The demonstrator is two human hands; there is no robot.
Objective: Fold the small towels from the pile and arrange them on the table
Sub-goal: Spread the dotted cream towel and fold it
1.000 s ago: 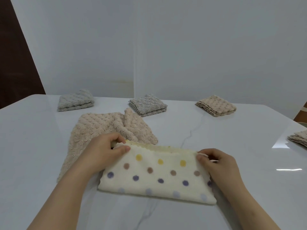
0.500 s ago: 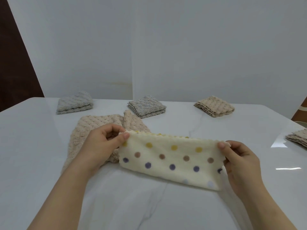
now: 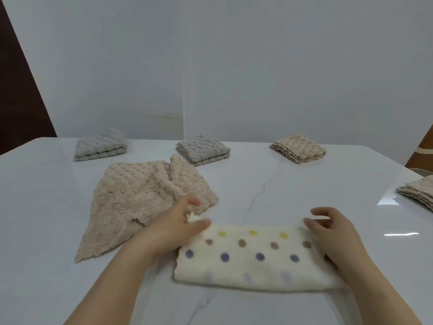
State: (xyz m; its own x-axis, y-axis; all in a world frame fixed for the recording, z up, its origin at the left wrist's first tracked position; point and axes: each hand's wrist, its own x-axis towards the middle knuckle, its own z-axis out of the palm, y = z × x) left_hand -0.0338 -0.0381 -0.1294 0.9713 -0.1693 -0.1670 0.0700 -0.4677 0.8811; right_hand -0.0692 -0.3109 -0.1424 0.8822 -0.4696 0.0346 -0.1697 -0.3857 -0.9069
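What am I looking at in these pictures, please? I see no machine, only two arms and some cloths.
There is no machine: a person works with two bare hands. One wide camera worn on the head looks forward and down, so the arms enter from below. On the white table, along the far side, lie the left grey towel, the middle grey towel and the folded beige towel; a beige stack sits at the right edge. The unfolded beige towel lies spread at the left. Nearest lies the dotted cream towel, folded into a long strip. The left hand pinches its upper left corner. The right hand rests at its right end; blur hides whether it grips.
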